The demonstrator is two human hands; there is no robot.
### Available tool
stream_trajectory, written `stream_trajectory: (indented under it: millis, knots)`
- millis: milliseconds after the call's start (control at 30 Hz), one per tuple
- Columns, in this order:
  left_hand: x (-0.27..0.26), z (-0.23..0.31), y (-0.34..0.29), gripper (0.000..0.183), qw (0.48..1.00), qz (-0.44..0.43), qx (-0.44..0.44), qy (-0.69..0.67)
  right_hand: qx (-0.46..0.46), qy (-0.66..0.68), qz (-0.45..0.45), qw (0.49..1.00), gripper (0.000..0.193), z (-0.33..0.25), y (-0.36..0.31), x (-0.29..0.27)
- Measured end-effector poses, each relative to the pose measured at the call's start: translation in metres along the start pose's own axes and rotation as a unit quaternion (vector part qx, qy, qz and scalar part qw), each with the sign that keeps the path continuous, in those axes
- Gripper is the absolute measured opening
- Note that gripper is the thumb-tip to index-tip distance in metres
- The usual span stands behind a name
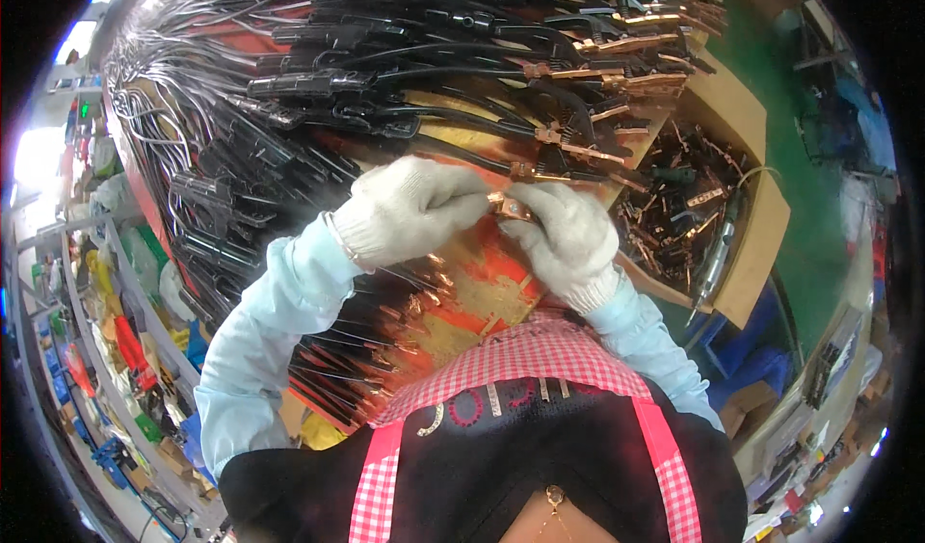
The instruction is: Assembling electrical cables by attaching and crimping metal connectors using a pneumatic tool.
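Both my hands wear white knitted gloves and meet over the near part of the workbench. Between them is a small copper-coloured clamp piece point(511, 207). My right hand point(567, 237) is closed around its right side, fingers and thumb pinching it. From the left, my left hand point(409, 211) pinches at the other end of the piece, its fingertips pressed together; whether a wire is also in them is hidden. Just beyond the hands lie black cables point(462, 148) with copper-coloured clamps point(578, 148) at their right ends.
Black plastic-covered parts point(318, 85) and bundled grey wires point(159, 85) spread over the bench's far and left sides. Thin wires with bare copper ends point(385, 326) lie near me. At right, a cardboard box point(761, 225) holds copper clamp parts and a pen-shaped tool point(718, 254).
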State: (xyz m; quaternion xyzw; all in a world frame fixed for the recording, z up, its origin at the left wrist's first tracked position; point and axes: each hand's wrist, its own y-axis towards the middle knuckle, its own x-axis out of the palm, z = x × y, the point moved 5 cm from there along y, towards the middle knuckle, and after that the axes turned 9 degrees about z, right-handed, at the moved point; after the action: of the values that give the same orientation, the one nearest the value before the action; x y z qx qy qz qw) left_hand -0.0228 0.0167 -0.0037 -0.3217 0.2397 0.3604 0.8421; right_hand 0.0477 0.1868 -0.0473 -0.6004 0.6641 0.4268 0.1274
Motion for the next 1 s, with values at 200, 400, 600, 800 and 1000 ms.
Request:
stream_trajectory:
  millis: [200,400,600,800,1000]
  knots:
    - [0.002,0.0,-0.001,0.028,0.999,-0.036,-0.013,-0.018,0.012,0.055,-0.002,0.998,0.037,0.004,-0.004,0.008]
    - [0.006,-0.002,-0.001,0.026,0.996,-0.077,-0.038,-0.004,-0.021,0.076,0.017,0.997,0.035,0.0,-0.004,0.006]
    - [0.014,-0.013,0.003,0.026,0.992,-0.106,-0.066,0.008,-0.076,0.056,-0.017,0.995,0.033,-0.007,-0.001,0.009]
    - [0.015,-0.008,0.011,0.028,0.988,-0.125,-0.082,0.026,-0.083,0.049,-0.004,0.995,0.035,-0.007,0.0,0.016]
    - [0.009,-0.004,0.0,0.027,0.995,-0.025,0.001,0.101,-0.089,0.029,-0.018,0.995,0.033,-0.01,0.004,0.012]
